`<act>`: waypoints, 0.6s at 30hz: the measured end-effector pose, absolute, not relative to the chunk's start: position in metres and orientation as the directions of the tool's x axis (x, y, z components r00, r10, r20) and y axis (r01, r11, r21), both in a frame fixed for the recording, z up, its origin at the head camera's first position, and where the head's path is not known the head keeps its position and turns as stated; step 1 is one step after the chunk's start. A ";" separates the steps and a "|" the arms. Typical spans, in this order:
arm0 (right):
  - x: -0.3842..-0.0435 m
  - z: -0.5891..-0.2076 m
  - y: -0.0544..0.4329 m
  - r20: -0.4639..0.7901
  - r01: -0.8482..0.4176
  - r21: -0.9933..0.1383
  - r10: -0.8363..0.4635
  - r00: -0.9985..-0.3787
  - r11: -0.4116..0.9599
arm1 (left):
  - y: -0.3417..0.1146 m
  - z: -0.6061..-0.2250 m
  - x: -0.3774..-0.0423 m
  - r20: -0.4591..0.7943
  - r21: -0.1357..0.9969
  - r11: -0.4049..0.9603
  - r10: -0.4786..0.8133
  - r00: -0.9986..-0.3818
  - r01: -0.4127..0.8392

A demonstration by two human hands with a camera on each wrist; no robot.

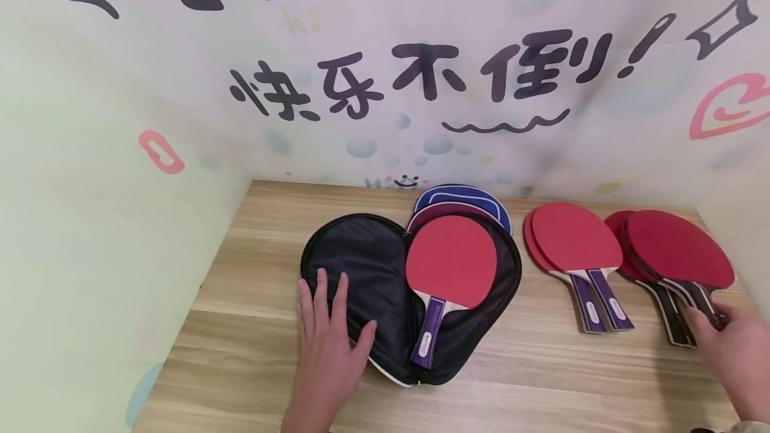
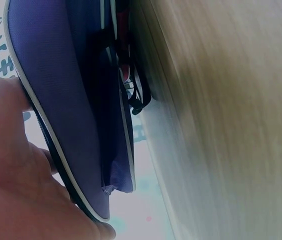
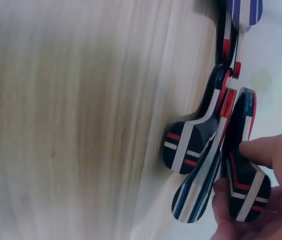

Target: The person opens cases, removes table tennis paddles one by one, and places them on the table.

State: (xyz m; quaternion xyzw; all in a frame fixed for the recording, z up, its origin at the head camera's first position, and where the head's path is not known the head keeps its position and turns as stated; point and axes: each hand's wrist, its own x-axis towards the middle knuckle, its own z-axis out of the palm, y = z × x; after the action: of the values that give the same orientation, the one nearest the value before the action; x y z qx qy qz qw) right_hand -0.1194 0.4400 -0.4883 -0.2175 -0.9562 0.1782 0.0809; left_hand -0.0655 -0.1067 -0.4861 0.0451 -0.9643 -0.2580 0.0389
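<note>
My left hand (image 1: 331, 353), fingers spread, rests on the opened left flap of a black paddle case (image 1: 361, 259). In the left wrist view, its fingers touch the zippered edge of the flap (image 2: 56, 100), which is tilted off the table. A table tennis paddle (image 1: 451, 266) with red rubber and a purple handle lies in the case's right half. At the right, my right hand (image 1: 736, 356) pinches the dark handle (image 3: 251, 195) of the uppermost dark red paddle (image 1: 680, 249). Other dark-handled paddles (image 3: 196, 195) lie beneath and beside it.
Two red paddles with purple handles (image 1: 574, 239) overlap between the case and the dark-handled stack. Blue (image 1: 463, 192) and maroon cases stick out behind the black one. A printed cloth wall (image 1: 373, 85) borders the wooden table (image 1: 240, 326) at the back and sides.
</note>
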 end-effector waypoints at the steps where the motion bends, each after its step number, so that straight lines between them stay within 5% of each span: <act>1: -0.119 -0.488 0.439 0.051 0.406 -0.354 0.451 -0.891 0.843 | -0.107 -0.486 -0.066 0.050 0.501 0.863 -0.106 -0.993 -0.067; 11: -0.119 -0.485 0.427 -0.102 0.514 -0.214 0.504 -0.858 0.831 | -0.107 -0.487 -0.065 0.036 0.494 0.867 -0.106 -0.994 -0.074; 15: -0.115 -0.485 0.406 0.103 0.420 -0.259 0.458 -0.883 0.870 | -0.106 -0.487 -0.065 0.035 0.492 0.867 -0.108 -0.994 -0.077; 18: -0.111 -0.487 0.378 0.311 0.208 -0.304 0.303 -0.901 0.930 | -0.107 -0.486 -0.064 0.035 0.500 0.862 -0.113 -0.993 -0.081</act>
State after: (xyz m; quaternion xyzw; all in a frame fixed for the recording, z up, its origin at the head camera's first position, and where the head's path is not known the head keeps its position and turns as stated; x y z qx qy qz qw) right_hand -0.1110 0.3780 -0.4866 -0.1322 -0.9658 0.1329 0.1790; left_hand -0.0644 -0.1069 -0.4865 0.0504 -0.9645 -0.2573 0.0316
